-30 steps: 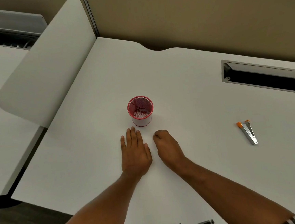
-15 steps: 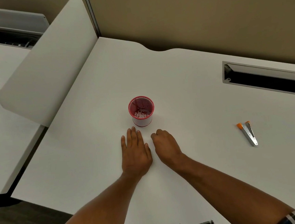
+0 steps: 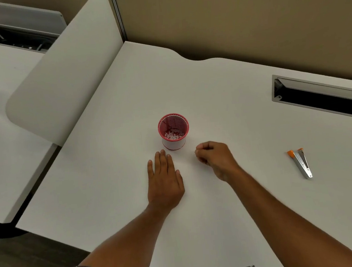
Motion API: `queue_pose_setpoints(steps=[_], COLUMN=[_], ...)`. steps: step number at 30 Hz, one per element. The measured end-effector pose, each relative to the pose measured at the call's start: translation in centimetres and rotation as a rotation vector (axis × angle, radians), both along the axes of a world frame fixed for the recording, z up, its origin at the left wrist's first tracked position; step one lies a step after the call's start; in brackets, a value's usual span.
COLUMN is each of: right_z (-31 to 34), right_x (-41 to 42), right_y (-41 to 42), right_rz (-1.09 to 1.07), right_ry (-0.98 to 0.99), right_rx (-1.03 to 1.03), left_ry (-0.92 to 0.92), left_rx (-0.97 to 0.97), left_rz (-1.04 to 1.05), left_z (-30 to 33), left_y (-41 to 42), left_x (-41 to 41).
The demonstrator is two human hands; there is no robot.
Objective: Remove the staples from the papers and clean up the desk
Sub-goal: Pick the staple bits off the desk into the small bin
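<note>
Shifted rightward and away from the left hand (image 3: 164, 181) since half a second ago: the right hand (image 3: 215, 159), now lifted a little off the desk (image 3: 219, 82), fingers curled tight with tips pinched together near the thumb, whether on a staple or scrap too small to tell. Unchanged: left hand flat, palm down, fingers straight and together, holding nothing, tips just short of the red mesh cup (image 3: 173, 131). No papers in view; likely the cleanup stage, with loose bits going into the cup. Best done by keeping the pinch closed until directly over the rim, then releasing low inside, with the left hand close enough to steady the light cup. Cup: round, upright, fine wire mesh, red band at the rim, small white bits on the bottom. Desk: smooth matte white, with a wavy back edge. Well apart to the right: 1 staple remover (image 3: 301, 162), thin bright metal, orange tips, untouched.
</note>
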State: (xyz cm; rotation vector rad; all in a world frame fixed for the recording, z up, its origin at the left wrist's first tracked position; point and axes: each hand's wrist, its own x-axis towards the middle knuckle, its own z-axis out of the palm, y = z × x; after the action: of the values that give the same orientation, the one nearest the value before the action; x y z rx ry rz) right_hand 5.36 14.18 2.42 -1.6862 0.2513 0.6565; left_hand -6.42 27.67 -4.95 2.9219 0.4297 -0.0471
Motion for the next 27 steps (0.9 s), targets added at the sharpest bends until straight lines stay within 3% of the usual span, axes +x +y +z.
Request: queue_pose_setpoints(steps=[3,6,11,14,17,23,27], right_z=[3.4,6.0,7.2,6.8,6.6,6.2,1.9], right_x=[1.5,2.8,3.8,3.8,3.8,3.0,0.9], right_y=[0.7,2.3,5.6,6.6,6.4,2.4,-0.3], right_rz=[-0.049,0.042,0.373,0.451,0.449,0.232,0.361], right_ry=[0.037,-0.107,-0.61,-0.755,-0.739,-0.562,-0.43], right_rx=[0.231,0.243,-0.333,-0.469,-0.458,-0.329,-0.567], left_ry=[-0.003,-0.014,-0.014,-0.011,0.005,0.0,-0.013], left_rx=[0.0,-0.009,-0.01,-0.01,-0.011,-0.009,-0.009], left_rz=[-0.003,0.0,0.001,0.003,0.005,-0.002,0.0], left_z=[0.0,0.0,-0.1,-0.1,-0.2,-0.2,-0.3], left_y=[0.0,0.0,0.0,0.0,0.0,0.1,0.0], left_x=[-0.1,0.0,-0.1,0.0,0.0,0.0,-0.1])
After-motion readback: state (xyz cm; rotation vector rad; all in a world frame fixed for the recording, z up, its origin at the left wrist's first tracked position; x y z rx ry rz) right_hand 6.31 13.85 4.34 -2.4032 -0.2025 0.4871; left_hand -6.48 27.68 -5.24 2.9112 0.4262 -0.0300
